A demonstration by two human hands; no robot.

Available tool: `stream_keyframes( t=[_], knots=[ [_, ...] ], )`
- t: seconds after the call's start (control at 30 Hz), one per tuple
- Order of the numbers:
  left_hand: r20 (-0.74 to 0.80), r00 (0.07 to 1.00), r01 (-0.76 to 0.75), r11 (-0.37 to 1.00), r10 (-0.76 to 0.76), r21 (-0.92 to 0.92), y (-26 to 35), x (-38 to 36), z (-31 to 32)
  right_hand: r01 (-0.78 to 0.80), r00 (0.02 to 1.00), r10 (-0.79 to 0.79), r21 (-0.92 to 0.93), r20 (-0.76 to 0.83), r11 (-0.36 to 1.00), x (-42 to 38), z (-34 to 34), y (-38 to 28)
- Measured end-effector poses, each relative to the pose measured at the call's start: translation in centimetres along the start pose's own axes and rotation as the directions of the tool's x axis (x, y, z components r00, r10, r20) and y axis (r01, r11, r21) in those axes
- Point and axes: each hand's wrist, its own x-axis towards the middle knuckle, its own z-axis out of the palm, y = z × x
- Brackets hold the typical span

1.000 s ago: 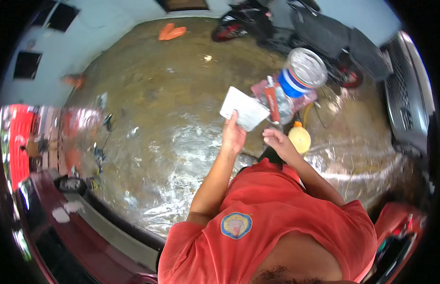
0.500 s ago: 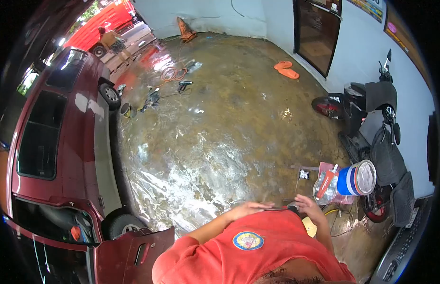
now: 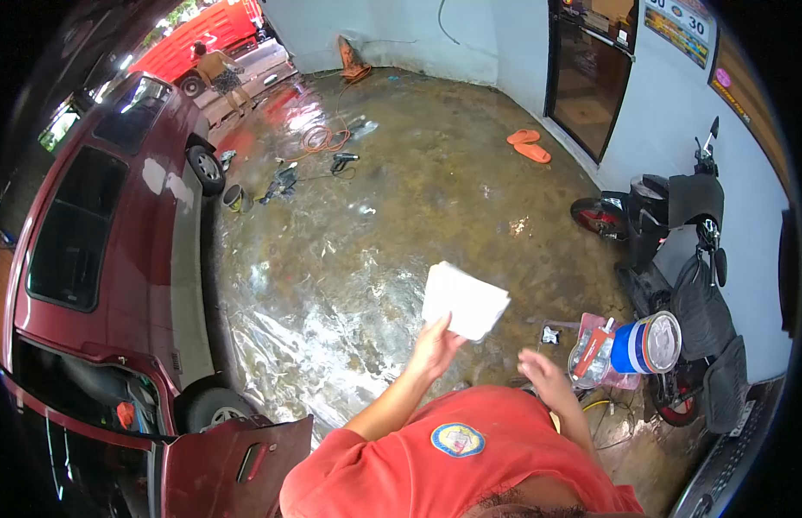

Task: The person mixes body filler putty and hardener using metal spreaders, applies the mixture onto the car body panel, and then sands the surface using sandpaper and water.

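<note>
My left hand [image 3: 435,347] is held out in front of my red shirt, thumb on top, gripping a squarish white folded sheet [image 3: 466,300] by its near edge. The sheet looks layered and hangs over the wet floor in this view. To the right, close to my belly, my right hand [image 3: 546,378] is lifted with its fingers loosely bent and nothing visible in them. Just beyond it are a tray with a red-labelled item [image 3: 593,352] and a blue and white paint can [image 3: 647,344] with a pale lid.
A dark red van [image 3: 116,216] with its front door [image 3: 237,466] ajar stands at left. A heat gun [image 3: 343,161], an orange cord [image 3: 323,138] and a bucket [image 3: 235,198] lie ahead. Orange slippers [image 3: 529,147] and a motorcycle [image 3: 669,207] are at right. A person [image 3: 215,71] stands far left.
My left hand has moved from my belly forward and up, and the white sheet now shows in it. My right hand has shifted slightly away from my shirt. The far person is more upright.
</note>
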Motion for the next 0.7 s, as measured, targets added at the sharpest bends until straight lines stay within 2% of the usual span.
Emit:
stream_keyframes(
  t=[0.1,0.2,0.23,0.27,0.37,0.47,0.57,0.7],
  knots=[
    [0.153,0.988,0.041,0.996,-0.028,-0.085,-2.4,1.7,4.4,0.156,0.985,-0.125,0.291,-0.120,0.944,2.1,3.4,-3.3],
    [0.246,0.966,0.081,0.997,-0.079,0.002,-4.4,1.4,6.4,0.188,0.981,-0.139,0.480,-0.135,0.857,3.0,3.8,-2.9],
    [0.253,0.960,0.105,0.992,-0.119,0.066,-4.8,0.9,6.6,0.183,0.980,-0.123,0.477,-0.153,0.860,3.1,3.8,-3.0],
    [0.242,0.966,0.073,0.993,-0.094,0.096,-5.6,0.6,6.7,0.177,0.979,-0.105,0.475,-0.173,0.862,3.0,3.8,-3.3],
    [0.192,0.972,0.123,0.988,-0.139,0.090,-6.2,-0.2,6.4,0.207,0.965,-0.093,0.490,-0.247,0.847,2.7,3.7,-2.5],
    [0.183,0.962,0.198,0.980,-0.201,0.036,-5.9,-0.5,6.3,0.244,0.952,-0.093,0.541,-0.291,0.805,2.0,3.9,-1.8],
    [0.235,0.945,0.262,0.958,-0.229,-0.121,-4.4,-1.4,7.7,0.309,0.935,-0.147,0.540,-0.321,0.783,1.8,3.6,-2.3],
    [0.264,0.949,0.184,0.983,-0.171,-0.027,-5.0,-1.1,6.2,0.312,0.925,-0.122,0.536,-0.359,0.784,1.4,3.7,-2.8]
  ],
)
